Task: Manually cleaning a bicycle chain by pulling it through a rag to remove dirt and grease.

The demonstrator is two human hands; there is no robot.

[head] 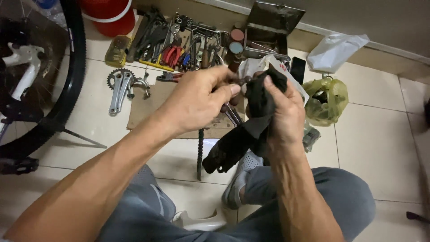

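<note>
Rag (262, 105) is getting gripped in the right hand (282, 112), fingers wrapping it, while left hand (197, 101) fingers are pinching a small metal part (244, 81) above the cardboard (148, 107).

Tiled floor (380, 148), cardboard sheet (148, 107), crank arm (120, 89), yellow-green bag (326, 101)

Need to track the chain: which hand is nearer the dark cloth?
Right. The right hand is wrapped around the dark cloth; the left hand sits just beside it, fingers pinching the chain.
</note>
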